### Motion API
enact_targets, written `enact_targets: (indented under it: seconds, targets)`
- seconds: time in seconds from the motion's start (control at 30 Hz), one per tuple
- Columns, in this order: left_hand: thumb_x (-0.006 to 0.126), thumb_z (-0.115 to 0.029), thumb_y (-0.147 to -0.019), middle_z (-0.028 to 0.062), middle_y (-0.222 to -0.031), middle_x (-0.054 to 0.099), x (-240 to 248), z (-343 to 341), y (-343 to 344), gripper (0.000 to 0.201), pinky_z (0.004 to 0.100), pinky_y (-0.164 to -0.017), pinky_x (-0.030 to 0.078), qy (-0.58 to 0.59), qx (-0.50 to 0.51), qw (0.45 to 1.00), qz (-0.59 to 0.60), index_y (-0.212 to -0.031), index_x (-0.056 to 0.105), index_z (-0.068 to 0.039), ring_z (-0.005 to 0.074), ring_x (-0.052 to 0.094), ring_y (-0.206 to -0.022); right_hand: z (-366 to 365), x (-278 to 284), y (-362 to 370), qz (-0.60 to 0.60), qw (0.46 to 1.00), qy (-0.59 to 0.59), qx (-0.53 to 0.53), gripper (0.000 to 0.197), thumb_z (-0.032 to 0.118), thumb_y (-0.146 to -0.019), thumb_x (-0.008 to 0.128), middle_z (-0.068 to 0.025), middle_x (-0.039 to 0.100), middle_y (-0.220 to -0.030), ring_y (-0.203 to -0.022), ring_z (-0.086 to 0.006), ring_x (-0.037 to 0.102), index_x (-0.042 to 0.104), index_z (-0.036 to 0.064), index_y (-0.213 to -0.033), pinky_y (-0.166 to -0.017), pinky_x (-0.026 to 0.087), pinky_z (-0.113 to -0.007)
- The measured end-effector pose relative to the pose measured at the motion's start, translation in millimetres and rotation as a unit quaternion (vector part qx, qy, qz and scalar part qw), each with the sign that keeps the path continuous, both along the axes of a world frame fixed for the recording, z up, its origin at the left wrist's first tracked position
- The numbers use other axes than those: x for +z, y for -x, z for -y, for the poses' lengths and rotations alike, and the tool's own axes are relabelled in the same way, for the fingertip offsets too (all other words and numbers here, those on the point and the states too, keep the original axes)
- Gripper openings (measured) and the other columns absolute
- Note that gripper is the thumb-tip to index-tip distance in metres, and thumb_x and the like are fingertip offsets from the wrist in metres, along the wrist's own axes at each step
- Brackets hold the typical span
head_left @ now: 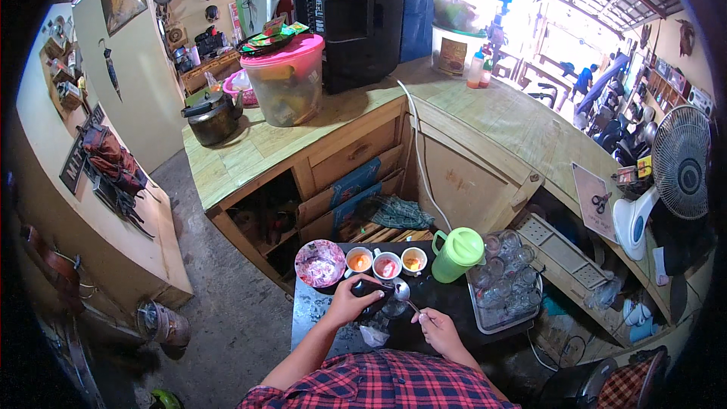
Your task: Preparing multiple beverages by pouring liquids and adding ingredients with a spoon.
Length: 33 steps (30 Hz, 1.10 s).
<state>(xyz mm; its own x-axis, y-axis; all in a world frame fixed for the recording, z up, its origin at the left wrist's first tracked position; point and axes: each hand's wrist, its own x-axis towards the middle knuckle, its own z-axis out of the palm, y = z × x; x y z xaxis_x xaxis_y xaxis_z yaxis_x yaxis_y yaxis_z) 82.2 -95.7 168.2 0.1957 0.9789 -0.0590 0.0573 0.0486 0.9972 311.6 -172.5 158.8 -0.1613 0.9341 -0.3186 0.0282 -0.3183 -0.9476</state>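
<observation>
Left hand [350, 307] is wrapped around a dark bottle [368, 288], low in the middle of the frame. Its top end points right, toward the bowl of a metal spoon [404, 292]. Right hand [439, 332] pinches the spoon by its handle. Something see-through [393, 308] sits just under the spoon; it may be a glass, but it is too hard to tell.

If the bottle tips too much, too much could run out and spill over the spoon. A wobble of the right hand could do the same. Three white cups stand in a row just above the hands: a left cup [359, 260], a middle cup [387, 265] and a right cup [413, 260]. The bottle is near the middle one, so a bump there could knock it over. Wet-looking spots on the dark bench [309, 316] might make things slide.

The bench's left edge drops to the gray floor [208, 257]. At the bottom, the person's checked shirt [379, 382] is close, so elbows have little room. On the right, a green jug [457, 256] and a tray [506, 326] of glasses [503, 276] block the way. Most room is at the bench's lower left, below the pink bowl [319, 263].
</observation>
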Motion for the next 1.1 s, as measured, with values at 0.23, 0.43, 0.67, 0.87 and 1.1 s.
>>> enact_targets:
  seconds: [0.23, 0.43, 0.67, 0.87, 1.1]
  targets:
    - [0.075, -0.007, -0.074, 0.0043, -0.092, 0.065, -9, -5, 6, 0.022, 0.0254, -0.073, 0.049, -0.023, -0.002, 1.000, -0.017, -0.095, 0.067, -0.005, 0.0102, 0.060, -0.081, -2, -1, 0, -0.046, 0.999, 0.024, 0.004, 0.021, 0.018, -0.097, 0.046, 0.0058, 0.042, -0.060, -0.051, -0.0034, 0.038, 0.061, 0.0060, -0.089, -0.047, 0.031, -0.020]
    - [0.075, -0.010, -0.075, 0.0048, -0.091, 0.067, -1, -5, 5, 0.021, 0.0280, -0.084, 0.045, -0.015, -0.047, 0.999, -0.014, -0.094, 0.067, -0.004, 0.0128, 0.060, -0.087, -3, 0, -1, -0.063, 0.996, 0.061, 0.015, 0.021, 0.020, -0.098, 0.045, 0.0063, 0.039, -0.057, -0.047, -0.0033, 0.035, 0.060, 0.0064, -0.090, -0.043, 0.029, -0.020]
    - [0.074, -0.010, -0.068, 0.0085, -0.085, 0.068, -52, -29, 34, 0.026, 0.0306, -0.075, 0.050, -0.088, 0.170, 0.963, -0.188, -0.092, 0.067, -0.003, 0.0169, 0.065, -0.079, 0, 5, -8, -0.095, 0.991, 0.092, 0.026, 0.022, 0.020, -0.100, 0.041, 0.0079, 0.032, -0.060, -0.048, -0.0020, 0.028, 0.055, 0.0053, -0.093, -0.044, 0.023, -0.018]
    - [0.070, -0.004, -0.062, 0.0204, -0.102, 0.062, -96, -55, 68, 0.048, 0.0395, -0.088, 0.045, -0.168, 0.267, 0.899, -0.302, -0.108, 0.059, 0.000, 0.0350, 0.059, -0.099, 5, -1, -19, -0.074, 0.993, 0.095, -0.005, 0.019, 0.019, -0.099, 0.042, 0.0077, 0.033, -0.061, -0.048, -0.0019, 0.028, 0.055, 0.0054, -0.094, -0.044, 0.024, -0.019]
    - [0.081, -0.027, -0.063, 0.0214, -0.124, 0.045, -116, 9, 13, 0.082, 0.0459, -0.099, 0.034, -0.255, 0.136, 0.932, -0.220, -0.127, 0.038, 0.001, 0.0373, 0.045, -0.114, 10, -19, -27, -0.058, 0.985, 0.113, -0.118, 0.009, 0.013, -0.097, 0.044, 0.0036, 0.040, -0.066, -0.050, -0.0034, 0.033, 0.049, 0.0078, -0.101, -0.043, 0.027, -0.019]
